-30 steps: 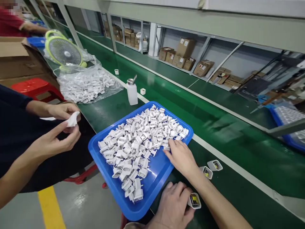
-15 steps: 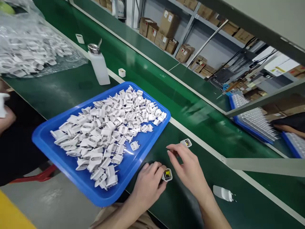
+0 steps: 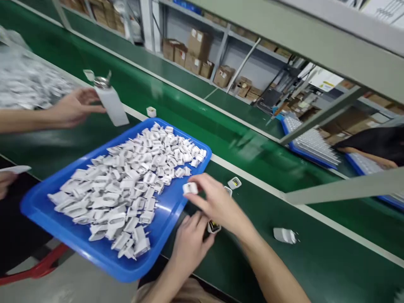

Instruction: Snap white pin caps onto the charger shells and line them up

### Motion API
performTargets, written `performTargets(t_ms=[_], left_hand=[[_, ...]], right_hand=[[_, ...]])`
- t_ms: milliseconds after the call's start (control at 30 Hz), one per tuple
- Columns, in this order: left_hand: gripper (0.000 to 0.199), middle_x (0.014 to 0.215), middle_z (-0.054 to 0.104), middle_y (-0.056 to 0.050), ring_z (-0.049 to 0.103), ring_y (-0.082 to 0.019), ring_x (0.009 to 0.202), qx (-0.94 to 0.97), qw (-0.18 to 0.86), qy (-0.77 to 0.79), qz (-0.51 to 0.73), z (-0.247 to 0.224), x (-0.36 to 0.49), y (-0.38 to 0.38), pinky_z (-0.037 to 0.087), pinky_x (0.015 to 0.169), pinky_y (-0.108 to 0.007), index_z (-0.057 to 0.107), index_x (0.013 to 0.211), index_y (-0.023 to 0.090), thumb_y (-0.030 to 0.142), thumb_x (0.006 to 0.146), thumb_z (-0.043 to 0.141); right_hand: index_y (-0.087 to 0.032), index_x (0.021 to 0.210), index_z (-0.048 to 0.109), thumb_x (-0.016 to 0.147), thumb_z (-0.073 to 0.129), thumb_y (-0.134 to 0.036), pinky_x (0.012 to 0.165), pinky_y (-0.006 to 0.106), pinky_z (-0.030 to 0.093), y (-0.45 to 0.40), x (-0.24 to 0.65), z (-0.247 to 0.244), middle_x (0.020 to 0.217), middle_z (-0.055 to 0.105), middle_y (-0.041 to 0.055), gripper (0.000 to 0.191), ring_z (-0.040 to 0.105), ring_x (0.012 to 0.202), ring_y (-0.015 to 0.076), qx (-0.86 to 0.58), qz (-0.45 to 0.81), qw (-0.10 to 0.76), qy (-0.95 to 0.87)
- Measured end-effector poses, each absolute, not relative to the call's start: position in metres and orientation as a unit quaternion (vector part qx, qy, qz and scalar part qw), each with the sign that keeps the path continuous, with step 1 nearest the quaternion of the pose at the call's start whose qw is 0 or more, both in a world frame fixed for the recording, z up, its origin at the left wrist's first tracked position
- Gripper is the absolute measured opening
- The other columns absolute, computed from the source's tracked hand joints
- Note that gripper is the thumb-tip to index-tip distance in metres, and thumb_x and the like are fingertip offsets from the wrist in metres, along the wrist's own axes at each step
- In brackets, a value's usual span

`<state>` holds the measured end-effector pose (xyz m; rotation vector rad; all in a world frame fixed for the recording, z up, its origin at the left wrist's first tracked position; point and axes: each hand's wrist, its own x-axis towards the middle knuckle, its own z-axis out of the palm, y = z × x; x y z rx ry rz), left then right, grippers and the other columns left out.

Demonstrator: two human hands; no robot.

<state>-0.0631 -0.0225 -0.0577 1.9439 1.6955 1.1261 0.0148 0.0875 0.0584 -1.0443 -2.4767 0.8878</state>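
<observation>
My left hand is closed around a white charger housing, its open end showing yellow and black parts inside. My right hand pinches a small white plug piece between thumb and fingertips, over the right rim of a blue tray. A heap of white plug pieces, many with pins, fills most of that tray. Just beyond my right hand lies another open housing with yellow inside. One more white housing is partly hidden behind my fingers.
A co-worker's hand is at a white dispenser bottle behind the tray. Bagged white parts lie far left. A white charger with pins lies right on the green bench. A metal post stands at right.
My right hand has moved left to the tray's rim and now holds a plug piece. My left hand keeps its housing. A co-worker's hand has come in at the bottle. The view has shifted.
</observation>
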Motion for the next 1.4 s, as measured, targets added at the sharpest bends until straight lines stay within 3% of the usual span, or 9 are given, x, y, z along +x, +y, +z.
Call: performTargets(t_ms=[167,300,500,600,667,833,1000,1167,1400], left_hand=[[0.020,0.104,0.074,0.000,0.070,-0.021,0.089,0.677,0.223,0.600,0.363,-0.045,-0.066,-0.021,0.046,0.079,-0.036,0.061,0.097,0.024,0.011,0.084,0.070],[0.016,0.098,0.073,0.000,0.068,-0.022,0.088,0.690,0.217,0.602,0.338,-0.042,-0.065,-0.022,0.043,0.078,-0.037,0.060,0.095,0.024,0.015,0.086,0.069],[0.012,0.092,0.071,-0.001,0.067,-0.025,0.090,0.703,0.212,0.592,0.333,-0.042,-0.067,-0.024,0.042,0.077,-0.037,0.062,0.096,0.024,0.018,0.087,0.069],[0.019,0.099,0.072,0.000,0.068,-0.022,0.093,0.702,0.215,0.585,0.345,-0.043,-0.071,-0.026,0.043,0.078,-0.035,0.063,0.103,0.024,0.016,0.088,0.070],[0.020,0.099,0.072,0.000,0.069,-0.022,0.092,0.703,0.216,0.580,0.352,-0.043,-0.073,-0.027,0.043,0.078,-0.034,0.064,0.105,0.024,0.016,0.088,0.071],[0.016,0.102,0.074,0.001,0.070,-0.020,0.091,0.713,0.214,0.567,0.353,-0.043,-0.077,-0.029,0.045,0.081,-0.034,0.066,0.107,0.025,0.021,0.092,0.070],[0.021,0.110,0.075,-0.001,0.069,-0.022,0.098,0.726,0.212,0.561,0.337,-0.044,-0.077,-0.029,0.044,0.082,-0.035,0.066,0.114,0.026,0.023,0.093,0.069],[0.023,0.115,0.074,-0.002,0.068,-0.022,0.100,0.725,0.216,0.564,0.331,-0.048,-0.074,-0.027,0.044,0.084,-0.036,0.064,0.119,0.025,0.021,0.096,0.066],[0.021,0.120,0.074,0.000,0.067,-0.021,0.098,0.718,0.230,0.563,0.338,-0.056,-0.070,-0.025,0.043,0.080,-0.036,0.061,0.119,0.026,0.019,0.099,0.061]], right_hand=[[-0.024,0.118,0.061,0.096,0.068,-0.044,0.072,0.035,0.065,0.017,0.118,0.054,0.096,0.070,0.0037,0.030,0.074,0.081,0.0204,-0.543,0.492,0.319,-0.601],[-0.025,0.114,0.071,0.091,0.074,-0.042,0.082,0.037,0.066,-0.025,0.115,0.012,0.112,0.066,0.0080,0.028,0.072,0.092,0.0215,-0.574,0.397,0.410,-0.588],[-0.025,0.107,0.077,0.097,0.061,-0.028,0.102,0.043,0.056,-0.026,0.071,-0.011,0.125,0.059,0.0105,0.019,0.067,0.106,0.0231,-0.553,0.248,0.418,-0.677],[-0.025,0.124,0.069,0.092,0.067,-0.028,0.103,0.042,0.055,-0.028,0.071,-0.015,0.125,0.058,0.0101,0.032,0.066,0.111,0.0233,-0.548,0.257,0.433,-0.668],[-0.024,0.125,0.068,0.090,0.067,-0.030,0.100,0.040,0.057,-0.030,0.076,-0.016,0.126,0.058,0.0105,0.035,0.066,0.112,0.0230,-0.538,0.269,0.424,-0.677],[-0.023,0.094,0.079,0.084,0.075,-0.038,0.096,0.040,0.056,-0.027,0.092,-0.006,0.112,0.065,0.0085,0.018,0.066,0.107,0.0247,-0.531,0.288,0.389,-0.696],[-0.024,0.094,0.079,0.085,0.074,-0.040,0.091,0.040,0.054,-0.014,0.094,-0.001,0.097,0.071,0.0055,0.019,0.066,0.092,0.0227,-0.526,0.307,0.374,-0.699],[-0.025,0.086,0.078,0.083,0.077,-0.039,0.091,0.041,0.053,0.003,0.093,-0.008,0.095,0.072,0.0050,0.014,0.065,0.095,0.0240,-0.504,0.316,0.375,-0.711],[-0.028,0.088,0.079,0.086,0.080,-0.038,0.083,0.038,0.054,0.010,0.098,-0.024,0.091,0.069,0.0035,0.010,0.064,0.087,0.0220,-0.494,0.322,0.366,-0.720]])
